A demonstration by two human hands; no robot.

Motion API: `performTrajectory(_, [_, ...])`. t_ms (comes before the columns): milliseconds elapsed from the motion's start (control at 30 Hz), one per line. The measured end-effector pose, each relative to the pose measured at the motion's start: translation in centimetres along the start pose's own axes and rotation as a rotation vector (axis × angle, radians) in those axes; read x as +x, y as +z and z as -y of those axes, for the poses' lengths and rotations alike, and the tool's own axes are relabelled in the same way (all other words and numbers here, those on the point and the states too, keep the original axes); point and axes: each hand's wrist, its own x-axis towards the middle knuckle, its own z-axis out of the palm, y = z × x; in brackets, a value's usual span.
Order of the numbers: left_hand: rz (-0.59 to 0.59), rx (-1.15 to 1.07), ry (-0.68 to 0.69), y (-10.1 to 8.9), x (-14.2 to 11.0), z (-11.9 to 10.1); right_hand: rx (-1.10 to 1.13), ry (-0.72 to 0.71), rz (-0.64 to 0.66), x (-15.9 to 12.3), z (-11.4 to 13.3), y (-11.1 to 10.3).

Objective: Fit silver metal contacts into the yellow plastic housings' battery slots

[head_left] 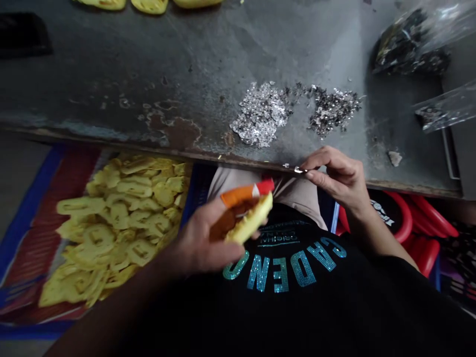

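My left hand (203, 243) is closed around a yellow foam-like piece (251, 219) and an orange tube with a red tip (247, 193), held over my lap. My right hand (336, 176) pinches a tiny shiny stud (298, 170) at the front edge of the grey table (148, 84). Just beyond it on the table lie two piles of small studs, a silver one (260, 113) and a darker one (332, 109).
A heap of several yellow cut-out pieces (115, 218) lies on a red and blue sheet (29, 238) at my lower left. More yellow pieces (150, 5) sit at the table's far edge. Plastic bags (412, 44) lie at the right. Red handles (416, 218) show under the table.
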Motion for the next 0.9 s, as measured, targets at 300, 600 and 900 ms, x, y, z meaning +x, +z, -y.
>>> performTrajectory(300, [0.000, -0.668, -0.062, 2.1, 6.5, 0.0, -0.126, -0.215, 0.050, 2.5, 2.1, 1.9])
performTrajectory(600, [-0.027, -0.661, -0.170, 3.4, 5.9, 0.2, -0.457, -0.430, 0.154, 2.5, 2.5, 1.4])
performTrajectory(900, [-0.069, -0.626, -0.218, 4.3, 5.7, 0.0, -0.624, -0.482, 0.230, 1.7, 3.1, 0.6])
